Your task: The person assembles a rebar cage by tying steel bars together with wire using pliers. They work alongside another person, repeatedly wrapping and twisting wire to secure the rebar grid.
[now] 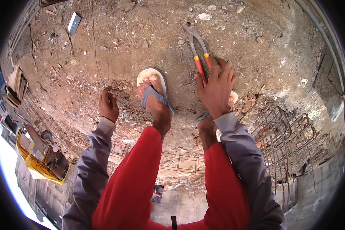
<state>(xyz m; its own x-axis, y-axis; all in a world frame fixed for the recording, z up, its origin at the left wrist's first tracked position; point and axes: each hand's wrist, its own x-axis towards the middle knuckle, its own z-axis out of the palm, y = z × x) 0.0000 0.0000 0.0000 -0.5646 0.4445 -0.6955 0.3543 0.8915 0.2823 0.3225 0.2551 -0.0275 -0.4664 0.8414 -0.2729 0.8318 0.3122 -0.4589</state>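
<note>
My left hand (109, 105) is closed, with its fingers pinched on a thin wire (97, 57) that runs up across the dirt. My right hand (216, 88) is over the red-sleeved handles of a pair of end-cutting pincers (196, 42). The thumb lies on one side of the handles and the bent fingers on the other; the handle ends are hidden under the palm. The grey metal jaws point away from me, slightly parted. Between my hands is my left foot in a blue-strapped flip-flop (157, 92); my right foot is partly covered by my right hand.
Bent rebar cages (283, 130) stand at the right, and a rebar mesh (180, 163) crosses behind my feet. Stones, such as a pale one (205, 16), dot the dirt. A small box (74, 23) lies far left. Boards (16, 86) and a yellow-edged container (42, 153) are at the left.
</note>
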